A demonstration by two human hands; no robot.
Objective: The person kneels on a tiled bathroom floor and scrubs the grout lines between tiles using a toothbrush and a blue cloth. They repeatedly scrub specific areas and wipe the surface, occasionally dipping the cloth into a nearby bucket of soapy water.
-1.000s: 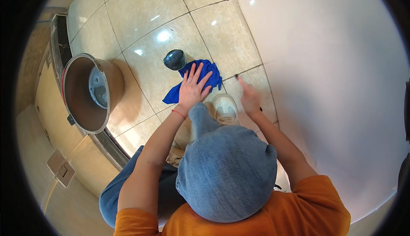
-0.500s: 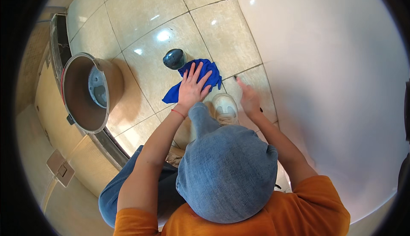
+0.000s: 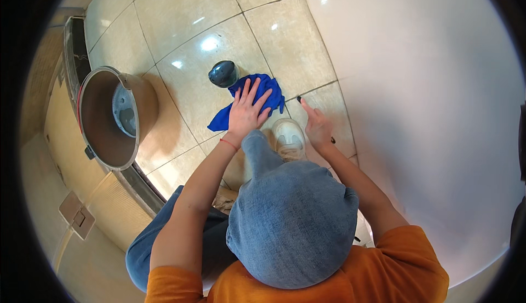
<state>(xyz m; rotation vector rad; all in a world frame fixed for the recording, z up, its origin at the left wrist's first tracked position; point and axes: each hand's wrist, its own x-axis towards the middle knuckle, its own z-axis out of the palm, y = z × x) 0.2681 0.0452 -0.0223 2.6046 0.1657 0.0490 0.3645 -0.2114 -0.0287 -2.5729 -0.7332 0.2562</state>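
A blue cloth (image 3: 222, 119) lies crumpled on the tiled floor. My left hand (image 3: 247, 108) presses flat on it with fingers spread. To the right, my right hand (image 3: 319, 127) is closed, its index finger stretched forward along the floor. It seems to grip a slim dark-ended tool (image 3: 299, 99); one black end shows by the fingertip and another beside the palm. The rest of that tool is hidden by the hand. A clear container with a dark rounded lid (image 3: 223, 74) stands touching or close to the cloth's upper left edge.
A brown bucket (image 3: 147, 105) holding some water (image 3: 124, 111) stands at the left, by a dark-edged sill (image 3: 137, 181). A smooth white surface (image 3: 427, 111) rises along the right. My white shoe (image 3: 288, 134) is between my hands, and my denim-covered knee (image 3: 293, 221) fills the lower middle.
My right hand has shifted slightly left, with the tool's dark end moving along. The left hand and the cloth look the same.
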